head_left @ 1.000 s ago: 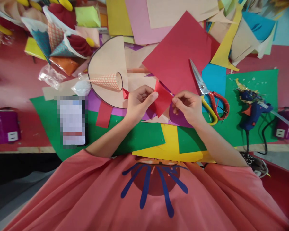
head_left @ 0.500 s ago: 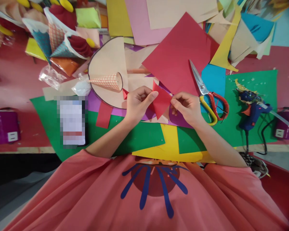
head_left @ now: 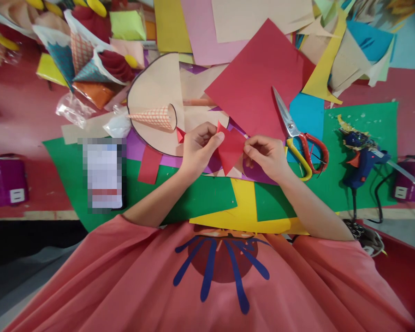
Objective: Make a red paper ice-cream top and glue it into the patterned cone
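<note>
A small piece of red paper [head_left: 230, 150] is held between my two hands, its lower corner pointing down. My left hand [head_left: 201, 148] pinches its left side, thumb on top. At its right corner, my right hand [head_left: 268, 156] grips the edge between thumb and fingertips. Just left of my left hand lies a small folded red scrap [head_left: 180, 135]. Beyond that sits a checkered paper cone [head_left: 155, 117] on a cream half-circle [head_left: 152, 87] with a dark outline. Scissors [head_left: 293, 131] with red and yellow handles rest to the right of my right hand.
A large red sheet [head_left: 259, 69] lies beyond my hands. On the green sheet, a blue glue gun [head_left: 361, 166] lies at right and a phone [head_left: 105, 175] at left. Wrapped cones [head_left: 81, 55] stand at back left. Paper scraps [head_left: 356, 50] pile up at back right.
The held red paper has tilted slightly, its lower corner a little lower and further left. My right hand has shifted slightly left; both hands keep their hold.
</note>
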A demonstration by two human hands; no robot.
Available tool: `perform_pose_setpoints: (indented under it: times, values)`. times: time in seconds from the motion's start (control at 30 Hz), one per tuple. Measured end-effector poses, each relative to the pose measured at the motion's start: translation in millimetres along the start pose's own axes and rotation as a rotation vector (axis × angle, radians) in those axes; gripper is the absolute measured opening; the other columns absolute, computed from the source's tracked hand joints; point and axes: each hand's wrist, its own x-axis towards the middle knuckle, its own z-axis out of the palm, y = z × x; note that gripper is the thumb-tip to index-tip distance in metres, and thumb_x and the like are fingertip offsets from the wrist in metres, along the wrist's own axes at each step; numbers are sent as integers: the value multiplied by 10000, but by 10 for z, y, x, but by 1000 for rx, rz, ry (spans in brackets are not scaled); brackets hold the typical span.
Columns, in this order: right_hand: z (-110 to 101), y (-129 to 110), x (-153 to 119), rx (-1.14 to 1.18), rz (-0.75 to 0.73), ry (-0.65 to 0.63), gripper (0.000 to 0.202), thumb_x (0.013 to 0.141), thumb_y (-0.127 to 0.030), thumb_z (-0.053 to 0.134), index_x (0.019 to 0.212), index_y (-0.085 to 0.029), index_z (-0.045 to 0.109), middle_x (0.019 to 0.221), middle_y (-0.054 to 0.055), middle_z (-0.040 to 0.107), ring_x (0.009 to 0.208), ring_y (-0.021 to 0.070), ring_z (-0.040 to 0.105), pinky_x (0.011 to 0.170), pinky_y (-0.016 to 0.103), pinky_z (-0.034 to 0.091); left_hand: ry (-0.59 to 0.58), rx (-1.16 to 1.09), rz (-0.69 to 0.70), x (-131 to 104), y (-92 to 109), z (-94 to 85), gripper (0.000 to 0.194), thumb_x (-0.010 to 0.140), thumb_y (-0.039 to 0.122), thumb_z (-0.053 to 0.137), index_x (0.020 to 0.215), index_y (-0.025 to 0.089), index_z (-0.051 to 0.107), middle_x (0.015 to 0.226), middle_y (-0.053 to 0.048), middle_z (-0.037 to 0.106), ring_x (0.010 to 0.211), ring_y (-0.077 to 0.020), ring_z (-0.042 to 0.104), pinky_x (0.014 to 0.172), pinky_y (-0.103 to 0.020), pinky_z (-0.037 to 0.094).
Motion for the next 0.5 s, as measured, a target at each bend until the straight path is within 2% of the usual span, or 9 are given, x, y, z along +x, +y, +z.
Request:
perform_pose_setpoints:
  times: [0.07,0.17,0.27,0.5]
  values:
    - [-4,6,2,1,-1,8,312,788,-450,711,708,-179,578,589,-53,554,449,46,531,443,176,440,4,-13,-22,13,1,-8,490,676,625,731,612,186,525,553,45,449,483,-43,394,451,-189,320]
    - [-6,17,2,-8,5,23,313,785,-453,711,705,-182,576,583,-55,552,450,48,535,440,176,440,33,9,18,22,9,-16,463,697,605,728,615,187,546,565,35,484,507,-53,427,466,-191,341]
    - [-5,25,1,-15,-4,34,314,790,-456,704,706,-184,573,587,-55,552,447,49,534,435,176,436,53,8,58,25,5,-16,454,700,584,738,598,186,544,558,35,481,509,-52,424,472,-191,342]
    - [3,16,0,-57,-26,47,290,776,-423,726,707,-182,580,583,-57,546,449,49,529,441,180,432,5,-43,-13,38,-18,-22,428,721,571,726,649,194,536,562,50,458,483,-45,430,451,-181,355]
